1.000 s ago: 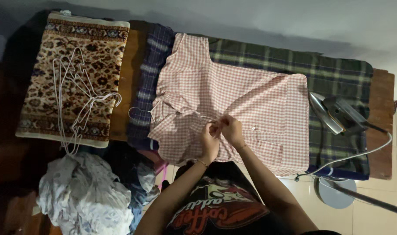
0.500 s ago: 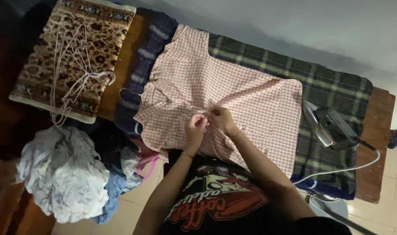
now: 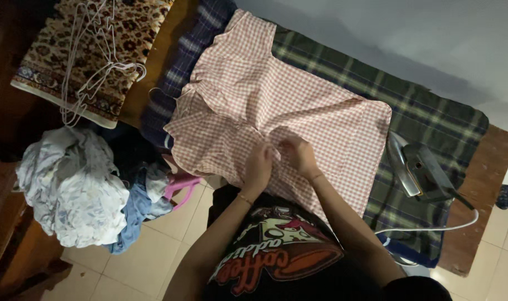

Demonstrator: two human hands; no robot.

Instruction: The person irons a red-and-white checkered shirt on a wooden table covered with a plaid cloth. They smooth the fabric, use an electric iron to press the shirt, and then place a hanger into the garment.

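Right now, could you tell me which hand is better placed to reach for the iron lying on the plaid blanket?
Probably the right hand: both hands pinch the checked shirt at its front, but the iron lies on the right side, nearer it than the left hand.

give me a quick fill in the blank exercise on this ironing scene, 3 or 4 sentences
1. Both the left hand and the right hand rest on a red and white ____ shirt.
2. The iron lies to the ____ of the shirt.
3. The wire hangers lie on a patterned ____.
4. The shirt is spread over a dark plaid ____.

Missing words: checked; right; rug; blanket
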